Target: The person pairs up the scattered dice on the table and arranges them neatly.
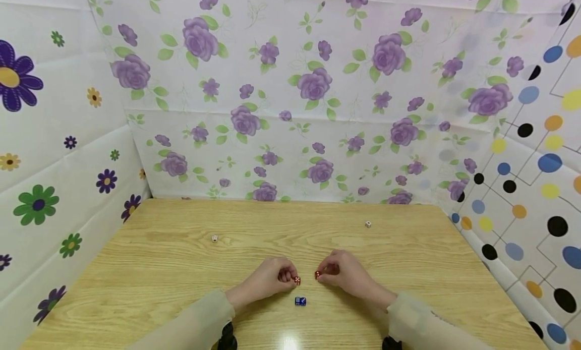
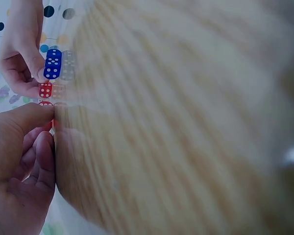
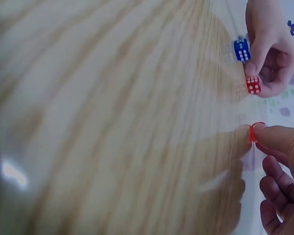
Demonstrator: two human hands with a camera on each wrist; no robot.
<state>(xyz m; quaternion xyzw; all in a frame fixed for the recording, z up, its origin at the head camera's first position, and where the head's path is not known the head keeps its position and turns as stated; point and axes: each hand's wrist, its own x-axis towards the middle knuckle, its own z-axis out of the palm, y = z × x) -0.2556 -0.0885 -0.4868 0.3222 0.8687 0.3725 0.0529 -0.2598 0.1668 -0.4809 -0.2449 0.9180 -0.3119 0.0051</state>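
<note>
Two red dice with white dots are on the wooden table, a small gap apart. My left hand pinches the left red die between thumb and fingertips. The right red die is pinched by my right hand; in the right wrist view the thumb covers most of this red die. Nearer to me, between the hands, two blue dice sit side by side, touching. The left wrist view shows the blue dice beside the red ones.
A white die lies farther back on the left of the wooden table. Another white die is at the back right. Patterned cloth walls, one with purple roses, enclose the table's back and sides.
</note>
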